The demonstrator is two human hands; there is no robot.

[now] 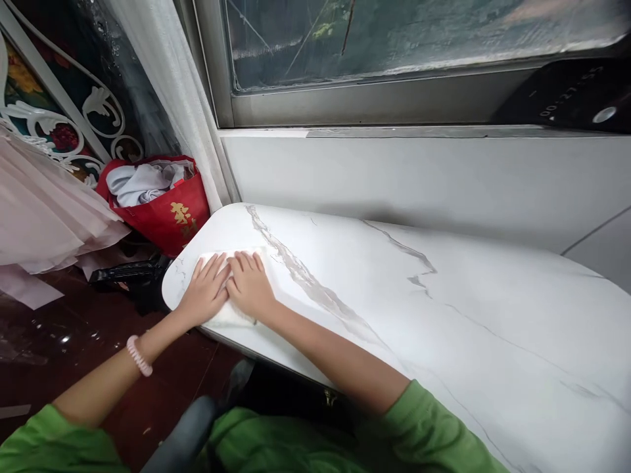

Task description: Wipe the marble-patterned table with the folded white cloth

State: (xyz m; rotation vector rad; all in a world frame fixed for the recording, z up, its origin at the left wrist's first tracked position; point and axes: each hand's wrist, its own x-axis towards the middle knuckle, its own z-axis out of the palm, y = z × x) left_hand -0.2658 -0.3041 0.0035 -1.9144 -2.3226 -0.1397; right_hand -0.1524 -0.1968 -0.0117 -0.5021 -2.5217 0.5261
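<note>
Both my hands lie flat, side by side, on a white cloth at the left end of a white marble-patterned table. My left hand has its fingers stretched out on the cloth's left part, and a pink band circles that wrist. My right hand presses palm down just beside it, fingers extended, thumb touching the left hand. The cloth is mostly hidden under my hands; only its far edge and a bit of its near edge show.
A red bag stuffed with grey cloth stands on the dark floor left of the table. A white curtain hangs by the window. Pink pleated fabric lies at far left. A black device sits on the sill.
</note>
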